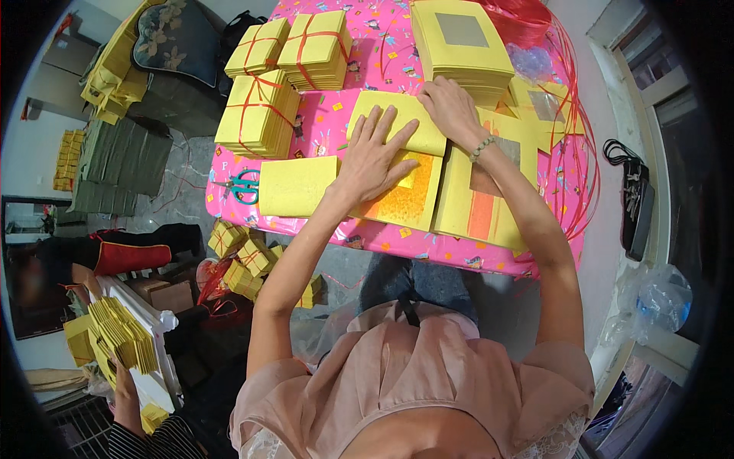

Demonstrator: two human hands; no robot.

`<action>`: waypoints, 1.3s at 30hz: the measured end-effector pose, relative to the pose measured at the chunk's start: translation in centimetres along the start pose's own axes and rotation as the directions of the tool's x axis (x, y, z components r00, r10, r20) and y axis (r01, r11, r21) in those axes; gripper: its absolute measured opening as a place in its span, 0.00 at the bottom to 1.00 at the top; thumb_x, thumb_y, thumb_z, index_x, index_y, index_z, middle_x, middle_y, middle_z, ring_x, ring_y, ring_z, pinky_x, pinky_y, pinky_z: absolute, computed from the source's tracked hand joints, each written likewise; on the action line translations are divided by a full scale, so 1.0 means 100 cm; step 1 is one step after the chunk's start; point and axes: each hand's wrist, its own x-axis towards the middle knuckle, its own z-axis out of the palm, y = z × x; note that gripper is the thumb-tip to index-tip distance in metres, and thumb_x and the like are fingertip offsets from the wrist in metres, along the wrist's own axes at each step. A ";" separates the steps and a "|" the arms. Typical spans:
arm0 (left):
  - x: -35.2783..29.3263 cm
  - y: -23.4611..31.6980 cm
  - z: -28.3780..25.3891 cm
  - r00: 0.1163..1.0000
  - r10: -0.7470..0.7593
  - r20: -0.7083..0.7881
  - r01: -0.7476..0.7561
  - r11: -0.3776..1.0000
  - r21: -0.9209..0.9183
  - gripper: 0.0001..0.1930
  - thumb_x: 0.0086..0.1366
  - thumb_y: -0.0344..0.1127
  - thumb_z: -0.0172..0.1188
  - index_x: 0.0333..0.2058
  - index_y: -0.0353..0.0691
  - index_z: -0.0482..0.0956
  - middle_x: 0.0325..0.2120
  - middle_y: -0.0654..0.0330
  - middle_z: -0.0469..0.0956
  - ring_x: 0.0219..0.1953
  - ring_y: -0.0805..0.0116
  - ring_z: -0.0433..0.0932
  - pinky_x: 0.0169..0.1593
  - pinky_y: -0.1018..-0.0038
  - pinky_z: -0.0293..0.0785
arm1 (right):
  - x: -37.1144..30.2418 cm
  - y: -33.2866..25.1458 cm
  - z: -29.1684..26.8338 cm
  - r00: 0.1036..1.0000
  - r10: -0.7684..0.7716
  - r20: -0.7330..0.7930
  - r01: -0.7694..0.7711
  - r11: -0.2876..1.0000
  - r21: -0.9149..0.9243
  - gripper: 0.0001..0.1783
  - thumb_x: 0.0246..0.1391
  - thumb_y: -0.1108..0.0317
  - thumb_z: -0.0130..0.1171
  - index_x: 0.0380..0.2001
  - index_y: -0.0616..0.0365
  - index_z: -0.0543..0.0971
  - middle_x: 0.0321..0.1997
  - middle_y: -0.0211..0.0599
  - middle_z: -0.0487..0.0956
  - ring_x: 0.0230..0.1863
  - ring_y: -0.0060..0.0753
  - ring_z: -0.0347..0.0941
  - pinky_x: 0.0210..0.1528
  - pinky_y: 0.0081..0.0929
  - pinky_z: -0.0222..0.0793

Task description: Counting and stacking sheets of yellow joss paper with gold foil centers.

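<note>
A yellow paper sheet [401, 122] with an orange printed patch lies partly folded over on the table, its top flap turned toward me. My left hand [375, 157] rests flat on it with the fingers spread. At the flap's upper right corner, the fingers of my right hand [453, 111] are bent and pressed together on the paper; their tips are partly hidden. Under my right forearm is a stack of flat yellow sheets [459, 210] bearing a silvery and orange patch. A folded yellow pack [297, 186] sits to the left of my left hand.
Teal-handled scissors [243, 187] lie at the pink tablecloth's [382, 243] left edge. Behind them stand red-tied yellow bundles [256, 115]. A tall yellow stack [466, 53] and red plastic ribbon [569, 92] are at the far right. A co-worker's hand [125, 382] holds yellow papers at lower left.
</note>
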 end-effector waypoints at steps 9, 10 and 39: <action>0.004 -0.002 0.003 1.000 0.013 -0.021 -0.013 1.000 -0.028 0.32 0.66 0.56 0.53 0.66 0.54 0.63 0.65 0.42 0.59 0.67 0.38 0.54 0.69 0.47 0.49 | 0.014 0.001 0.005 0.978 0.065 0.200 -0.108 0.971 0.212 0.17 0.62 0.58 0.52 0.43 0.60 0.80 0.44 0.49 0.81 0.47 0.53 0.77 0.50 0.47 0.70; 0.004 -0.003 0.003 1.000 0.012 -0.019 -0.013 1.000 -0.027 0.32 0.66 0.56 0.53 0.66 0.54 0.63 0.65 0.42 0.59 0.67 0.38 0.54 0.69 0.47 0.49 | 0.015 0.001 0.007 0.967 0.051 0.249 -0.112 0.965 0.238 0.18 0.62 0.58 0.52 0.44 0.60 0.80 0.45 0.50 0.81 0.48 0.54 0.76 0.51 0.48 0.70; 0.006 -0.006 0.007 0.995 -0.005 0.100 0.010 0.999 -0.049 0.28 0.68 0.50 0.48 0.67 0.59 0.62 0.69 0.45 0.52 0.70 0.36 0.48 0.69 0.45 0.47 | -0.106 -0.068 -0.020 0.974 -0.124 0.187 0.146 0.983 -0.112 0.36 0.57 0.60 0.57 0.62 0.74 0.62 0.67 0.59 0.62 0.70 0.56 0.55 0.70 0.49 0.50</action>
